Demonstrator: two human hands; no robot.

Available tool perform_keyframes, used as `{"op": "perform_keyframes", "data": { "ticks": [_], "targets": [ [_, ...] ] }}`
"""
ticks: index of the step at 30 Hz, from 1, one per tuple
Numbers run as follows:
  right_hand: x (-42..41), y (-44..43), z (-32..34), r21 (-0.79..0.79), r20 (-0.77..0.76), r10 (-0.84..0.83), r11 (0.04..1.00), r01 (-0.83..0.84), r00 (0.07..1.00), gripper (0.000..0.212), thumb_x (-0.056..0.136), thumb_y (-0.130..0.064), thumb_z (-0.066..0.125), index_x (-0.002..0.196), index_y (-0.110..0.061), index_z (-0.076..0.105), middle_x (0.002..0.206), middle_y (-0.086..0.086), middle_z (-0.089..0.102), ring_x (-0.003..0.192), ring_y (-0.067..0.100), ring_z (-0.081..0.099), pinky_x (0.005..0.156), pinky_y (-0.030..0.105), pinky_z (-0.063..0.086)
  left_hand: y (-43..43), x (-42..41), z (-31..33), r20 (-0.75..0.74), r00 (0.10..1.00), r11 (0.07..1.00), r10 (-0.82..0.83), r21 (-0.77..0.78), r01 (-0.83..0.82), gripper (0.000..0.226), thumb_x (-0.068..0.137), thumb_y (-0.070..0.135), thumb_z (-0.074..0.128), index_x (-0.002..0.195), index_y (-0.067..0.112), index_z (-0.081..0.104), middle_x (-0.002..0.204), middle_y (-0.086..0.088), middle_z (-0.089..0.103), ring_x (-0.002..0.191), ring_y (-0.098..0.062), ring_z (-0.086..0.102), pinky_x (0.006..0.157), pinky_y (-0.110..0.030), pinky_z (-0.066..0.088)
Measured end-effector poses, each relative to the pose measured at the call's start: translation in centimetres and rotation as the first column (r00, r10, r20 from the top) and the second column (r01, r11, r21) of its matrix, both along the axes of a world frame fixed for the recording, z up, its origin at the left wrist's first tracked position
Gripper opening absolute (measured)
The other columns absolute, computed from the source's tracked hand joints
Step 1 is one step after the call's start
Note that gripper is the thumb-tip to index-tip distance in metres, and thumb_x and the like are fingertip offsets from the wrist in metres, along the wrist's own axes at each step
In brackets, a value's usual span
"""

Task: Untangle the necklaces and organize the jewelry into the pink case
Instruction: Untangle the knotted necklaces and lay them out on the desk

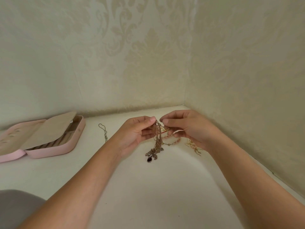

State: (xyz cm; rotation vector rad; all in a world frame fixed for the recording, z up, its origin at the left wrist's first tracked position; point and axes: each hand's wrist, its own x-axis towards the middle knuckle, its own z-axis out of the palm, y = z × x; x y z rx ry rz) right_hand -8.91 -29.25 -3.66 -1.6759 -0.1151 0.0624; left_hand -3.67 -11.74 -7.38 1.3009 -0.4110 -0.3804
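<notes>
A tangled bunch of thin necklaces point(157, 138) hangs over the white table, its pendants point(151, 156) touching the surface. My left hand point(135, 134) pinches the top of the bunch between thumb and fingers. Just to the right, my right hand point(186, 128) pinches a chain from the same tangle. A beaded pink bracelet point(171, 141) lies under the hands. The pink case point(54, 146) lies open at the left, with a beige flap over its compartments.
A single silver chain point(104, 131) lies on the table between the case and my left hand. More gold and pink jewelry point(194, 147) lies under my right wrist. Patterned walls close off the back and right side. A grey shape point(14, 205) fills the bottom left corner.
</notes>
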Motion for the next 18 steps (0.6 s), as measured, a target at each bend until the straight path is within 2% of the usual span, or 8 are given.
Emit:
{"op": "perform_keyframes", "data": {
  "ticks": [3, 10, 15, 18],
  "targets": [
    [-0.1, 0.2, -0.4, -0.12, 0.026, -0.007, 0.993, 0.01, 1.0, 0.011, 0.083, -0.009, 0.072, 0.093, -0.008, 0.072, 0.076, 0.004, 0.068, 0.059, 0.006, 0.06, 0.053, 0.015, 0.047, -0.1, -0.1, -0.1, 0.005, 0.999, 0.999, -0.032, 0.023, 0.032, 0.017, 0.074, 0.027, 0.066, 0.077, 0.011, 0.064, 0.075, -0.003, 0.068, 0.07, -0.015, 0.065, 0.074, -0.026, 0.055],
    [-0.1, 0.4, -0.6, -0.202, 0.026, -0.014, 0.979, 0.019, 1.0, 0.01, 0.075, -0.012, 0.079, 0.084, -0.011, 0.075, 0.068, 0.001, 0.066, 0.053, 0.005, 0.058, 0.051, 0.015, 0.044, -0.1, -0.1, -0.1, 0.036, 0.999, 0.999, -0.019, 0.038, 0.017, 0.014, 0.076, 0.026, 0.064, 0.074, 0.012, 0.061, 0.066, 0.002, 0.063, 0.063, -0.011, 0.061, 0.07, -0.023, 0.053],
    [-0.1, 0.8, -0.4, -0.346, 0.24, -0.074, 0.925, 0.156, 0.968, 0.021, 0.073, -0.008, 0.082, 0.078, -0.019, 0.065, 0.066, -0.006, 0.059, 0.05, 0.008, 0.055, 0.049, 0.019, 0.043, -0.2, 0.0, 0.0, 0.013, 1.0, 1.0, -0.017, 0.005, 0.017, 0.017, 0.076, 0.025, 0.065, 0.076, 0.009, 0.06, 0.065, -0.002, 0.061, 0.061, -0.013, 0.062, 0.07, -0.027, 0.053],
    [-0.2, 1.1, -0.7, -0.369, 0.321, -0.005, 0.92, 0.13, 0.947, 0.021, 0.074, -0.008, 0.08, 0.079, -0.018, 0.062, 0.067, -0.009, 0.056, 0.053, 0.012, 0.054, 0.049, 0.021, 0.042, -0.2, 0.0, 0.0, 0.008, 1.0, 1.0, -0.016, -0.018, 0.016, 0.018, 0.077, 0.024, 0.064, 0.08, 0.007, 0.06, 0.064, -0.002, 0.061, 0.061, -0.013, 0.062, 0.065, -0.025, 0.055]
  ]
}}
